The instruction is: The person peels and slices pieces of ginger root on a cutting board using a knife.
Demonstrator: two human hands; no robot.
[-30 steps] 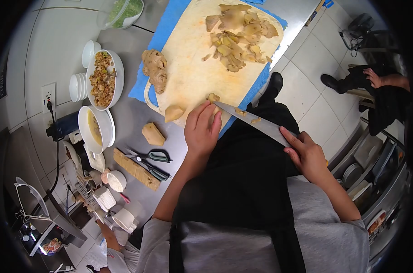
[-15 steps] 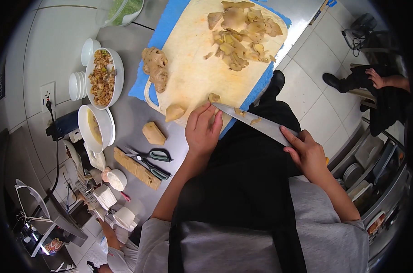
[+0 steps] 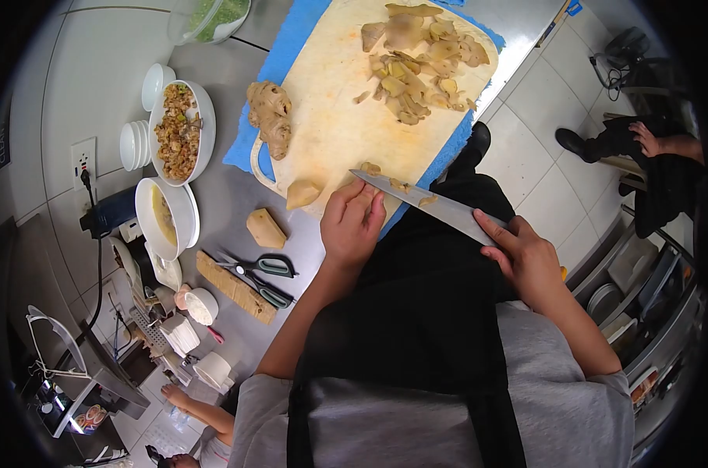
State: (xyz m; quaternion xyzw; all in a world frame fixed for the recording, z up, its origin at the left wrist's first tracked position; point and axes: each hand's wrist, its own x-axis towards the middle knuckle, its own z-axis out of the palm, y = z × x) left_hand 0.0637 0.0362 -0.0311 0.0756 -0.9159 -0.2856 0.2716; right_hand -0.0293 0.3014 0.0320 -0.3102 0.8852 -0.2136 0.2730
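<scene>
My right hand is closed round the handle end of a large knife, whose blade has peel bits on it. The tip lies by my left hand, which pinches a piece of ginger mostly hidden by fingers and blade, at the near edge of the cutting board. Ginger peelings are heaped at the board's far end. A whole ginger root and a peeled piece lie along its left side. Another peeled piece rests on the metal counter.
A blue cloth lies under the board. Scissors rest across a wooden block. Left are a bowl of chopped food and a bowl of yellow liquid. One person's arm is at lower left, another's hand at right.
The blade has shifted slightly left and up over the ginger piece at my left fingers. At lower left, the other person's arm and body have moved. The view has shifted slightly.
</scene>
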